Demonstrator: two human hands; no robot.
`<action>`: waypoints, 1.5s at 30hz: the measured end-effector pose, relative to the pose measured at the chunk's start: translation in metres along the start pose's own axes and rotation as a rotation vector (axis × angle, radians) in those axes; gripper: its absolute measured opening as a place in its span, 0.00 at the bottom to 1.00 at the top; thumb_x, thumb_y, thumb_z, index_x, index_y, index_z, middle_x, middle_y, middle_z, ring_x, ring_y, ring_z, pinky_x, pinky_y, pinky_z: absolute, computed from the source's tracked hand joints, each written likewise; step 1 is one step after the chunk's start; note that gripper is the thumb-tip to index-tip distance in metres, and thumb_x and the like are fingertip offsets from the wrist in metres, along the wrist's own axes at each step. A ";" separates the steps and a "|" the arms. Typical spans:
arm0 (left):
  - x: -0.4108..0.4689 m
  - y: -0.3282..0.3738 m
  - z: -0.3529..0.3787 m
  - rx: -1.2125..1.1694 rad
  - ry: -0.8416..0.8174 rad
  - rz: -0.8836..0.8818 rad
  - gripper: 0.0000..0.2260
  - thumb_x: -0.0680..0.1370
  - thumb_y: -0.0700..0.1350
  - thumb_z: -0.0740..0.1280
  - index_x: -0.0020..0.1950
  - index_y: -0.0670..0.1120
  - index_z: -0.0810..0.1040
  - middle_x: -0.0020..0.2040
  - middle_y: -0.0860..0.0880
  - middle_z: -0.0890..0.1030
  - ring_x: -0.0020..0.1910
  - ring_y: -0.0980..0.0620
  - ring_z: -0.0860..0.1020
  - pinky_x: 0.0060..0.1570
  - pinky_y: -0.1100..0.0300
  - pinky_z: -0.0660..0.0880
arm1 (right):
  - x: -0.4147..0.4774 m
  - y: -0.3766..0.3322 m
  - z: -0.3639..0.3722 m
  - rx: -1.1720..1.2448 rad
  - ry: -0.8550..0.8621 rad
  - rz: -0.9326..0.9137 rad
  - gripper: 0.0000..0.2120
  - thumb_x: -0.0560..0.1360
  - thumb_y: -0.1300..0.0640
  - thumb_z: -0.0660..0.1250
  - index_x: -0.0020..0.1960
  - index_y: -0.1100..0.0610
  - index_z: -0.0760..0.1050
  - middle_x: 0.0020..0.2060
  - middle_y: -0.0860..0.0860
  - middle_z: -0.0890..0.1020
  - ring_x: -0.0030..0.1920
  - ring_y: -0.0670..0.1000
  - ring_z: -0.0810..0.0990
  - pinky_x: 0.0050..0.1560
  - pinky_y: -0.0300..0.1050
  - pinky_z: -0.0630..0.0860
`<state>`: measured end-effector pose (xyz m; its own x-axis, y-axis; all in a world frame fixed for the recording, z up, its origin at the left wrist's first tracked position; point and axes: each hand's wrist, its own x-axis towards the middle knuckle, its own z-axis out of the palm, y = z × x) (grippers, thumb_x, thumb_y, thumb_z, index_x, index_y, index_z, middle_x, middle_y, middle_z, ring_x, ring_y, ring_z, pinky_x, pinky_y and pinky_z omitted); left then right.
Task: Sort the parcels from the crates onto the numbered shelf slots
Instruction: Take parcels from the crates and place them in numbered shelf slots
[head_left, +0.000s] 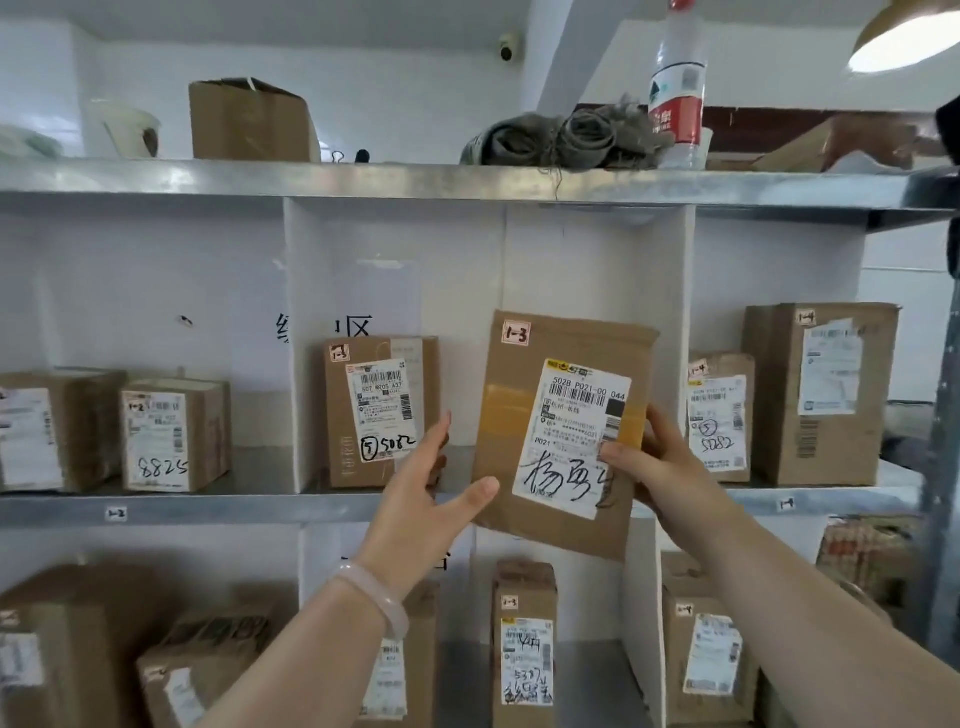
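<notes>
I hold a flat brown cardboard parcel (519, 410) upright in front of the middle shelf slot. It carries a small "1-3" sticker at its top left and a white shipping label with black handwriting. My right hand (660, 462) grips its right edge, thumb on the label. My left hand (431, 493) has its thumb against the parcel's lower left edge, with the fingers spread behind it. Another "1-3" parcel (379, 410) stands in the same slot to the left.
The metal shelf (208, 506) has white dividers (298, 343). Boxes marked "1-2" (174, 434) stand left, "1-4" boxes (821, 395) right. More parcels fill the row below. A water bottle (678, 83), rags (561, 137) and a box (249, 122) sit on top.
</notes>
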<state>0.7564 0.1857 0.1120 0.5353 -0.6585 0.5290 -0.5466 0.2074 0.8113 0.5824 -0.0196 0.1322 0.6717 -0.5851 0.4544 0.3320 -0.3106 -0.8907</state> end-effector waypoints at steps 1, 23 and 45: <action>0.003 -0.003 0.000 0.018 0.009 0.015 0.38 0.66 0.64 0.73 0.70 0.74 0.56 0.75 0.63 0.64 0.74 0.59 0.64 0.73 0.47 0.67 | 0.012 -0.001 -0.004 -0.012 0.000 -0.002 0.51 0.59 0.49 0.83 0.76 0.46 0.62 0.58 0.48 0.83 0.58 0.52 0.82 0.58 0.57 0.78; 0.052 -0.039 0.044 0.315 0.109 -0.032 0.28 0.71 0.66 0.65 0.68 0.75 0.58 0.76 0.61 0.64 0.76 0.59 0.62 0.75 0.48 0.64 | 0.164 0.076 -0.036 -0.017 -0.232 0.041 0.54 0.58 0.52 0.80 0.78 0.45 0.56 0.64 0.49 0.80 0.61 0.51 0.81 0.64 0.56 0.75; 0.034 -0.043 0.079 0.536 -0.066 0.188 0.32 0.78 0.61 0.66 0.78 0.66 0.55 0.78 0.60 0.60 0.76 0.56 0.57 0.73 0.55 0.58 | 0.012 0.049 -0.033 -0.711 -0.012 -0.192 0.45 0.60 0.26 0.69 0.74 0.28 0.54 0.73 0.33 0.62 0.71 0.34 0.60 0.67 0.36 0.59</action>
<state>0.7469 0.0974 0.0750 0.3657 -0.6931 0.6212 -0.8880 -0.0598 0.4560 0.5850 -0.0664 0.0945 0.6533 -0.4650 0.5975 -0.0628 -0.8197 -0.5694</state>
